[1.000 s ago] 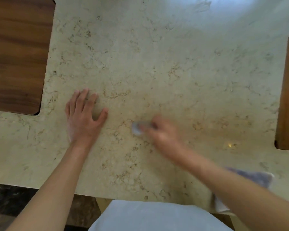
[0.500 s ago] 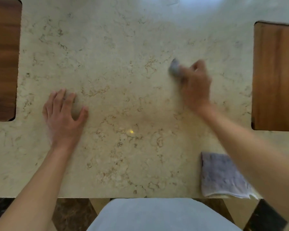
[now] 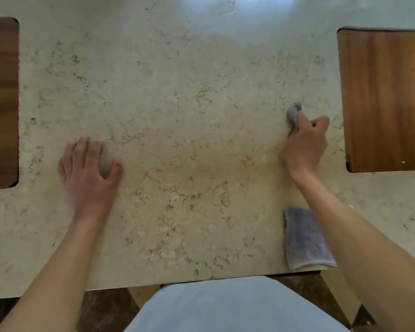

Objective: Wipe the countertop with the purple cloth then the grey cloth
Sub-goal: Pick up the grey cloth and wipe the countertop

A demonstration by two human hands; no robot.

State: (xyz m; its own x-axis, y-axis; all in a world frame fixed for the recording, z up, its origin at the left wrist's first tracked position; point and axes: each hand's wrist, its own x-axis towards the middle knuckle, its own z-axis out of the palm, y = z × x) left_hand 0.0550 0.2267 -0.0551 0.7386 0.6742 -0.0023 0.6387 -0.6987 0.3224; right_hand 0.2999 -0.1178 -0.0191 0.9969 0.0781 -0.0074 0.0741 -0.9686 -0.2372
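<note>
My right hand (image 3: 306, 142) is closed around a bunched grey cloth (image 3: 293, 113) and presses it onto the beige marble countertop (image 3: 189, 116) at the right, close to a wooden panel. Only the cloth's tip sticks out past my fingers. A purple cloth (image 3: 304, 240) lies folded flat near the counter's front edge, partly under my right forearm. My left hand (image 3: 89, 171) rests palm down on the counter at the left, fingers spread, holding nothing.
Dark wooden panels are set into the counter at the left edge (image 3: 0, 101) and at the right (image 3: 383, 99). The counter's front edge (image 3: 153, 285) runs just above my light shirt. Glare brightens the far middle of the counter.
My right hand swept the grey cloth from the counter's middle toward the far side, then right and nearer, ending beside the right wooden panel. My left hand stayed planted.
</note>
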